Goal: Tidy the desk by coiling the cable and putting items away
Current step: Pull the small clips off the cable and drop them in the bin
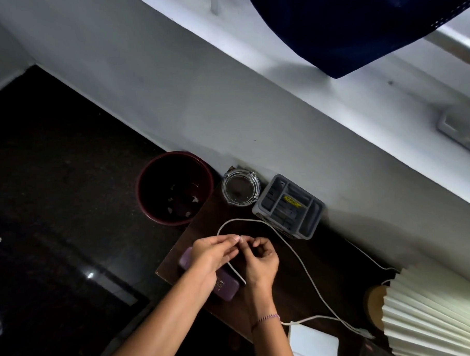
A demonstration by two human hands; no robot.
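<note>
A white cable (299, 258) lies on the dark wooden desk (337, 275). It loops out towards the back, then runs to the right as far as a plug end near the lamp. My left hand (213, 252) and my right hand (261, 260) meet over the desk's left part, and both pinch the cable at the loop's near end. A short length of cable hangs down between the hands. Under my left hand lies a purple case (225, 284) near the desk's left edge. At the front sits a white charger block (313, 342), partly hidden by my right forearm.
A grey compartment organiser (289, 206) and a glass ashtray (240, 187) stand at the back against the wall. A dark red bin (175, 188) sits on the floor left of the desk. At the right stands a pleated white lamp shade (436, 311). A wall socket (460, 130) is above.
</note>
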